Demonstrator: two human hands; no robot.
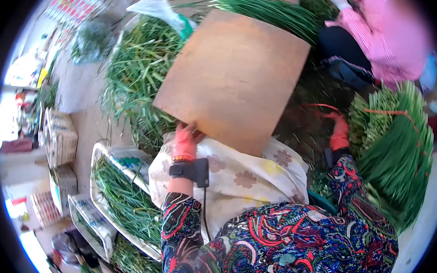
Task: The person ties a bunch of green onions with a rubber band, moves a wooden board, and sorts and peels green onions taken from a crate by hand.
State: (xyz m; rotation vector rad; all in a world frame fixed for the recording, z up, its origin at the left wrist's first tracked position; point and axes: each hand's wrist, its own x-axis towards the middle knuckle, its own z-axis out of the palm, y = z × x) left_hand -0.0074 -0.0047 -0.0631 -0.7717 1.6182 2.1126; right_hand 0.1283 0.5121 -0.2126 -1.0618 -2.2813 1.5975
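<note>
A flat wooden board (240,72) lies tilted in front of me, its near corner over the flowered cloth (235,177) on my lap. My left hand (184,142), in an orange-red glove, is closed on the board's near left edge. To the right of the board, my right hand (339,129), gloved alike, has its fingers bent at one end of a thin orange tie strip (319,105). Close by on its right stands a big bundle of long green stalks (394,143), bound with an orange tie. The board's top carries nothing.
Loose green leaves (140,71) are heaped at the left, with a plastic bag (162,14) above. White crates (118,189) of greens stand at the lower left. More long green stalks (271,14) lie beyond the board. A person in a pink checked top (390,41) crouches at the upper right.
</note>
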